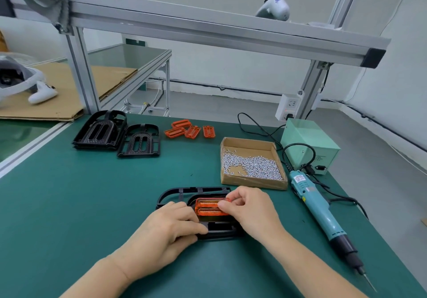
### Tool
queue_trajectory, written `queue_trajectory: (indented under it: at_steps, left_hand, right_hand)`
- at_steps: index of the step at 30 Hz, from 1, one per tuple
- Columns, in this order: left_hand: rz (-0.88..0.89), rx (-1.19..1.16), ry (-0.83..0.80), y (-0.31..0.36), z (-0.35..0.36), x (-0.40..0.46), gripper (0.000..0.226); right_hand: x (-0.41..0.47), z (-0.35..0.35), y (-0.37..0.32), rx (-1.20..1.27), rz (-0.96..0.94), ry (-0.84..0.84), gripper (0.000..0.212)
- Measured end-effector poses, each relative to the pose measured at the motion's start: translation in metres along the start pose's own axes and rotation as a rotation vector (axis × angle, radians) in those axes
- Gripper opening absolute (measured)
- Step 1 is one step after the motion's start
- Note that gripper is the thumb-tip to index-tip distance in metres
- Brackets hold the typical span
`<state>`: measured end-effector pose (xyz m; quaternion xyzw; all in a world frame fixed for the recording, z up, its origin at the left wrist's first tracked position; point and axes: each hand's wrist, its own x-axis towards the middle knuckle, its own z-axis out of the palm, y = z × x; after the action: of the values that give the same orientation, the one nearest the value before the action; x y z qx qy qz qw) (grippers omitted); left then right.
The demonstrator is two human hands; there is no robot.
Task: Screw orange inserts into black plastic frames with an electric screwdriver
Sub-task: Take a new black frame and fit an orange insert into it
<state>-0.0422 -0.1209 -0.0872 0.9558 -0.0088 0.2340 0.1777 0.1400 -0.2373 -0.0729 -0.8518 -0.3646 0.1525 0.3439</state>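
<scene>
Green matting covers the worktop [92,205]. On it, near the front edge, lies a black frame [184,193] with an orange insert [209,208] seated in its opening. At right the electric screwdriver [323,214] lies untouched beside a cardboard box of screws [250,162]. The left hand [171,226] presses the frame down, fingers curled over its edge; the right hand [249,207] pinches the insert's end.
</scene>
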Motion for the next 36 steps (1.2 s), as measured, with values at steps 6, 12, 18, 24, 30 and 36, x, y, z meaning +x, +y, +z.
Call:
queue_trajectory:
  at_steps: [6,12,18,24,30,36]
  left_hand:
    - [-0.116,-0.153,-0.076,-0.004,-0.008,0.002,0.018]
    - [-0.213,-0.211,-0.143,-0.012,-0.013,0.008,0.017]
    - [-0.344,-0.129,0.114,-0.008,-0.001,0.022,0.037]
    - [-0.332,0.112,-0.188,-0.016,0.01,0.031,0.097]
    - [-0.251,0.107,-0.232,-0.019,0.007,0.03,0.065]
    - [-0.251,0.102,-0.284,-0.019,0.008,0.03,0.051]
  right_hand:
    - [0.002,-0.006,0.002,-0.136,-0.073,-0.005,0.019]
    - [0.004,-0.002,0.001,-0.279,-0.161,-0.038,0.022]
    - [0.005,-0.001,0.002,-0.276,-0.161,-0.049,0.025]
    - [0.003,-0.019,0.012,-0.159,-0.148,0.025,0.028]
    - [0.01,-0.078,0.052,-0.755,0.034,0.273,0.055]
    - [0.011,-0.103,0.084,-0.888,0.378,0.094,0.052]
